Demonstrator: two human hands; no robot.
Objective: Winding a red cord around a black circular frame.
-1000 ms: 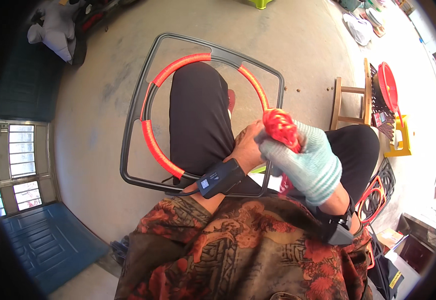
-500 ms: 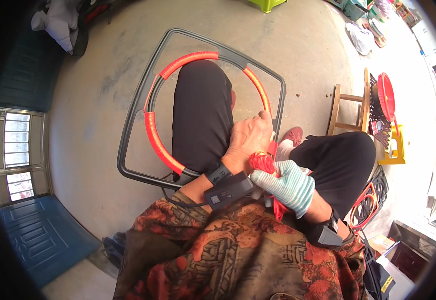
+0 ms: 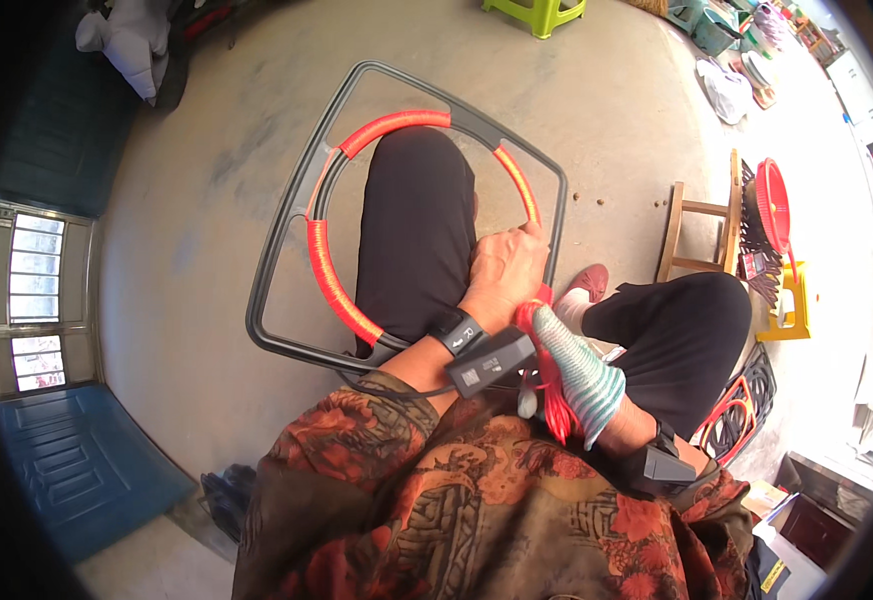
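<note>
A dark grey square frame point(image 3: 475, 126) with a round inner ring rests over my left knee. Red-orange cord winding point(image 3: 329, 270) covers several stretches of the ring, with bare grey parts between. My left hand point(image 3: 509, 262), bare, is closed round the ring's right side, just below the end of the right-hand winding. Close beside that wrist, my right hand point(image 3: 579, 362) wears a striped green-and-white glove. It is closed on a bundle of red cord point(image 3: 555, 408), whose loops hang down toward my lap. The right fingertips are partly hidden behind the cord and my left wrist.
A brown wooden stool point(image 3: 702, 207) stands at right, near a red basket point(image 3: 773, 205) and a yellow stool point(image 3: 787, 305). More dark frames with red cord point(image 3: 732, 415) lean beside my right leg. A green stool point(image 3: 539, 14) is ahead; a blue door point(image 3: 87, 465) is at left.
My right hand has turned, and the cord bundle now hangs lower in longer loops. My left hand keeps its hold. The whole view, frame included, has shifted slightly right.
</note>
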